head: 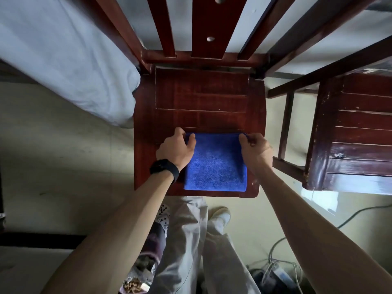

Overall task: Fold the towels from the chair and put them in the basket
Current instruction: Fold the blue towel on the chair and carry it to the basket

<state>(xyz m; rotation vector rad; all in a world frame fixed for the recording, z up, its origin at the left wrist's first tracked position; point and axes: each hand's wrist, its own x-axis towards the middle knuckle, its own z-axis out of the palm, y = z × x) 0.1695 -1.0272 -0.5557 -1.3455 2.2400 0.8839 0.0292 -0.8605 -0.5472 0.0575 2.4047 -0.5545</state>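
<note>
A blue towel (pixel 215 164), folded into a neat rectangle, lies flat on the front part of a dark red wooden chair (pixel 201 98) seat. My left hand (pixel 177 148) grips the towel's far left corner, thumb on top of the cloth. My right hand (pixel 255 148) pinches the far right corner. Both forearms reach in from below. A black watch sits on my left wrist. No basket is in view.
A bed with a pale grey sheet (pixel 63 60) presses against the chair's left side. A second wooden chair (pixel 350 134) stands to the right. Cables (pixel 280 266) lie on the floor at lower right. My legs and a shoe are below the seat.
</note>
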